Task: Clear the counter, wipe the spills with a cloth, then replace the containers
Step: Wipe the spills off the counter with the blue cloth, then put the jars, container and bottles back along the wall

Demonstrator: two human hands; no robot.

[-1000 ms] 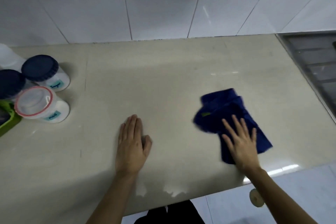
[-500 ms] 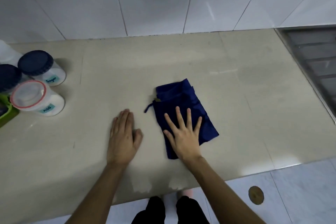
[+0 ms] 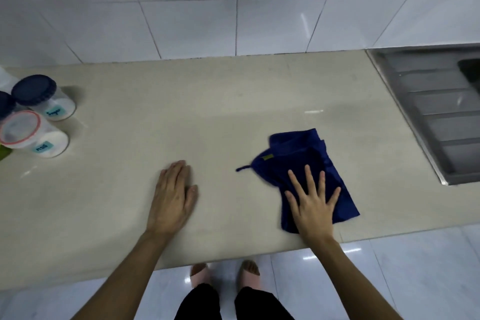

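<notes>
- Head view, hands: your right hand lies flat with its fingers spread wide, pressing down on the blue cloth and gripping nothing. Your left hand lies flat on the bare counter with its fingers held together, also holding nothing; it appears to serve as a brace.
- Head view, cloth: the cloth sits towards the front edge of the counter, right of centre, between your left hand and the steel drainboard at the right end. It is bunched and partly folded, and a thin loop trails from its left corner.
- Head view, containers: the sugar jar with a dark lid and the red-rimmed jar stand together at the far left edge, well apart from the cloth. Further containers beside them are cut off by the frame.
- Step in hand: judged to be the wiping stage. No spill can be made out on the surface from this view.
- Risk, cloth: pressure falls only on the near half of the cloth, so the bunched far half may fold under and skip patches.
- Risk, front edge: the cloth's near corner lies close to the front edge; a stroke pulled towards you could drag it, and any residue, onto the floor.
- Risk, jars: a long stroke to the left could knock the grouped jars.
</notes>
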